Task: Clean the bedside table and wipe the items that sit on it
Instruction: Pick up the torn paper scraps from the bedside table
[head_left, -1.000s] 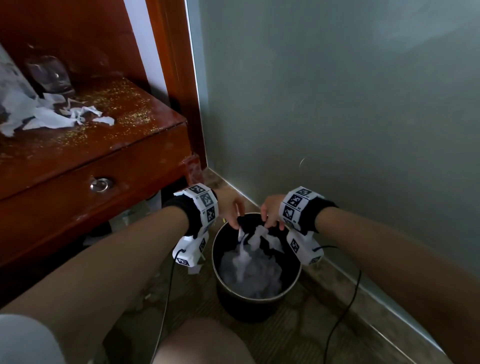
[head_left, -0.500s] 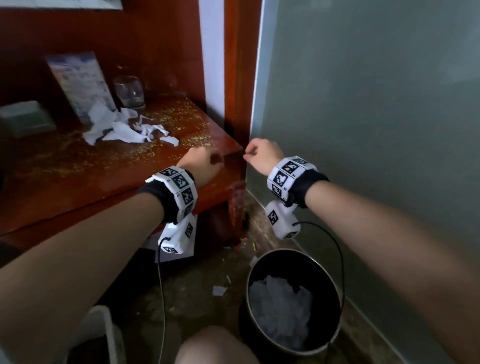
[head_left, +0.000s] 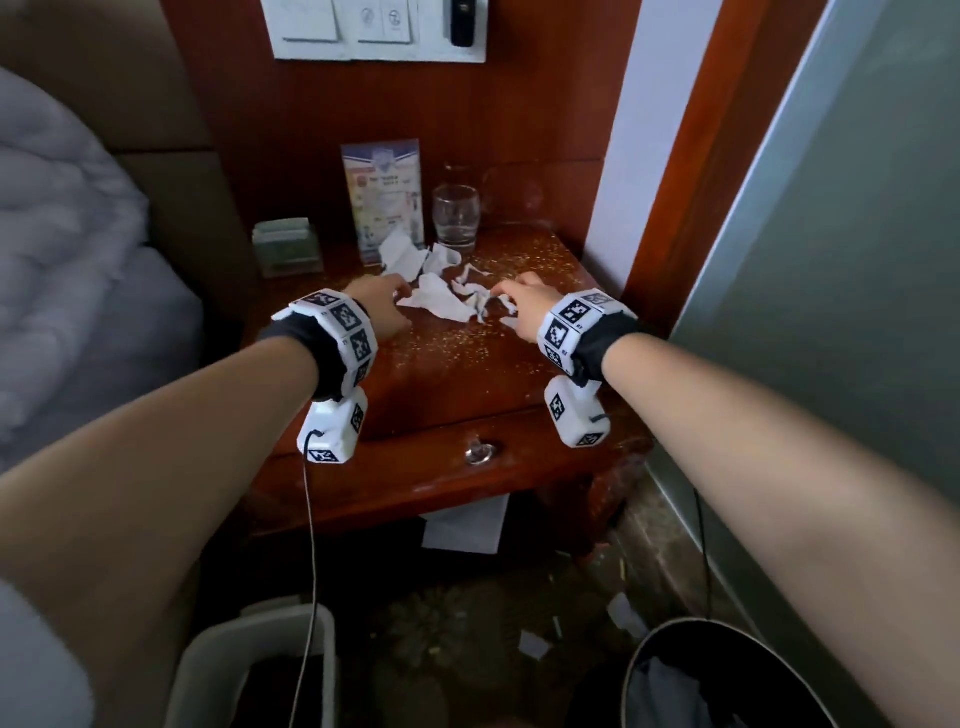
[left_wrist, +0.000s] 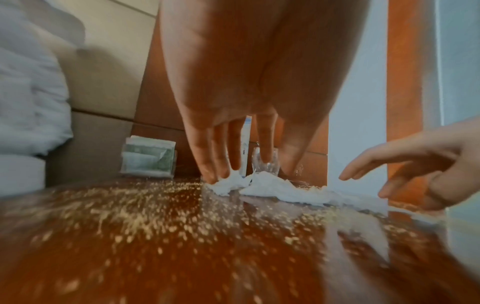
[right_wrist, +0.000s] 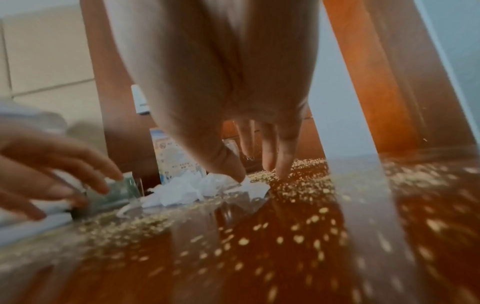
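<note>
The red-brown bedside table (head_left: 441, 379) is strewn with yellow crumbs (head_left: 462, 348) and crumpled white tissue pieces (head_left: 441, 306). My left hand (head_left: 397, 292) reaches the pile from the left. In the left wrist view its straight fingers (left_wrist: 207, 174) press on the tissue's (left_wrist: 272, 185) left end. My right hand (head_left: 501, 297) comes in from the right. Its thumb tip (right_wrist: 237, 176) touches a tissue scrap (right_wrist: 182, 191) and its fingers stand on the crumbs. Neither hand grips anything.
Behind the tissue stand a glass (head_left: 456, 218), an upright leaflet (head_left: 382, 192) and a small card holder (head_left: 285, 252). A bed (head_left: 62, 270) lies left, a grey wall right. On the floor are a black bin (head_left: 675, 675), a pale bin (head_left: 249, 665) and paper scraps (head_left: 535, 644).
Both hands rose from the black bin holding tissue, passed the table's front corner, and now rest their fingertips on the tissue pile. The view lifted from floor to tabletop.
</note>
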